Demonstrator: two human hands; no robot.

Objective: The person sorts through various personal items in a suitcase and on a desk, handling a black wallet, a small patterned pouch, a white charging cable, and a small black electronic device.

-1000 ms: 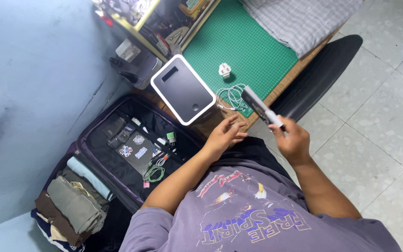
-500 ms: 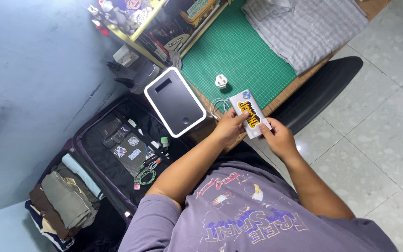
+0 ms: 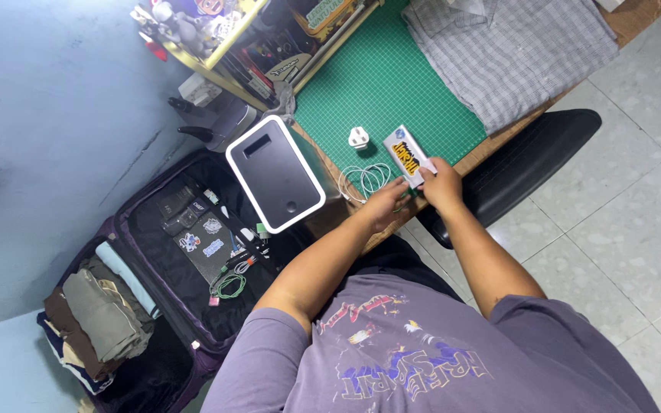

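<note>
Okay, both hands on the small packet (image 3: 409, 155) at centre frame, on the green mat (image 3: 392, 84). My right hand (image 3: 444, 182) pinches its lower end; left hand (image 3: 386, 203) curls beside the white cable (image 3: 366, 180). I'd keep the packet flat and grip firm.

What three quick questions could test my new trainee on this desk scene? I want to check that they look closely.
1. True or false: the white plug lies on the green cutting mat.
2. Which hand grips the small flat packet?
3. What lies folded at the mat's far right?

Key:
1. True.
2. The right hand grips its near end; the left hand rests by the coiled white cable.
3. A checked grey shirt.
</note>
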